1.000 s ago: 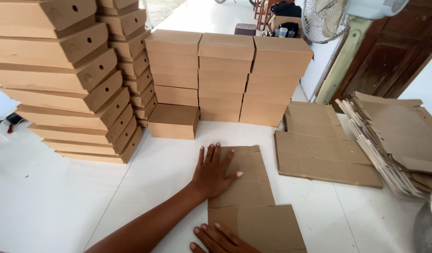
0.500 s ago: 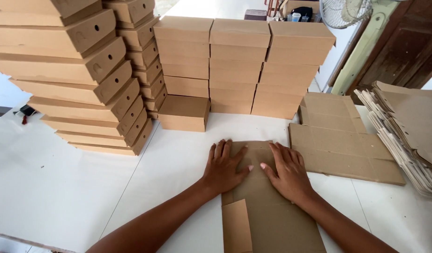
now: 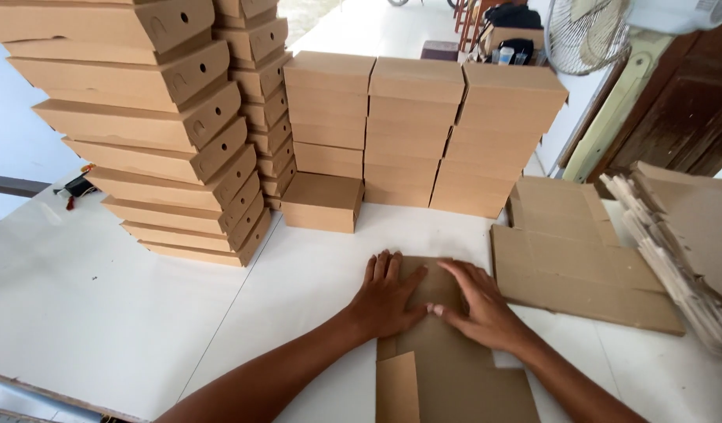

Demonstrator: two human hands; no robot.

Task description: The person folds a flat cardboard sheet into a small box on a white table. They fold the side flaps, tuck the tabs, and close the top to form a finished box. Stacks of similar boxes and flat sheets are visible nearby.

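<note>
Both hands lie flat, palms down, on a flat cardboard box blank [image 3: 447, 368] spread on the white counter [image 3: 102, 313] right in front of the person. The left hand [image 3: 388, 294] has its fingers spread and pressing on the upper left part of the sheet; the right hand [image 3: 478, 305] rests just beside it, fingers stretched toward the far edge, thumbs almost meeting. Neither hand grips anything: both are open and only bear down on the cardboard. A narrow side flap [image 3: 398, 388] of the blank lies loose at the near left.

As a judgement of progress, this piece looks barely begun: it lies flat, with no walls raised. Much has clearly been finished around it, though. A tall leaning stack of folded boxes with round holes [image 3: 153, 125] stands at the left, a second such stack [image 3: 255, 94] behind it, and three neat columns of closed plain boxes [image 3: 424, 129] stand at the back, with a single closed box [image 3: 322, 202] set in front of them. Plenty is left as well: a pile of flat blanks [image 3: 572, 262] lies to the right of the hands, and a thicker slanting heap of unfolded sheets [image 3: 682, 243] sits at the far right edge. A standing fan [image 3: 584, 35] is in the background.
</note>
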